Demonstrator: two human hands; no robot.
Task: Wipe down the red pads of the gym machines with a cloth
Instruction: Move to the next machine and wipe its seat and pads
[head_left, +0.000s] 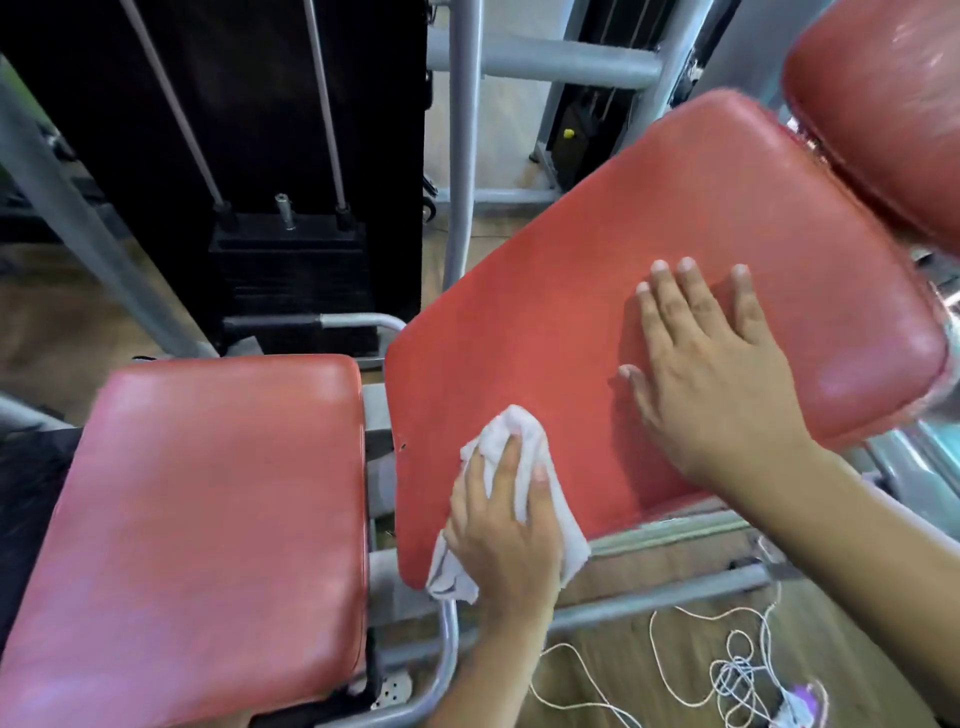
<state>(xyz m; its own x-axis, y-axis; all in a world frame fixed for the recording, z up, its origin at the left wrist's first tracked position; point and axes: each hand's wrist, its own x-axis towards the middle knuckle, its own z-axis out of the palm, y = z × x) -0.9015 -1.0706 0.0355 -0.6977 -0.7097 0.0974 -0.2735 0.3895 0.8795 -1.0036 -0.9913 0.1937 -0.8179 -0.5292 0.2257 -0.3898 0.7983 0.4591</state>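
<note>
In the head view, the left hand (504, 530) grips the bunched white cloth (519, 441) at the back pad's (571, 312) lower-left corner. The right hand (711, 374) lies flat mid-pad, fingers spread. The cloth looks soft and light, best held wadded under the palm.

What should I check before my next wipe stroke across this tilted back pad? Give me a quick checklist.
1. Left hand grips the white cloth: ok.
2. Cloth pressed on the back pad: ok, near its lower left corner.
3. Right hand flat on the pad, steadying it: ok.
4. Stroke path toward the right is free: not ok, the right hand lies in it.
5. Seat pad already wiped: cannot tell.
6. Floor by the frame: not ok, a loose white cord lies tangled there.
</note>
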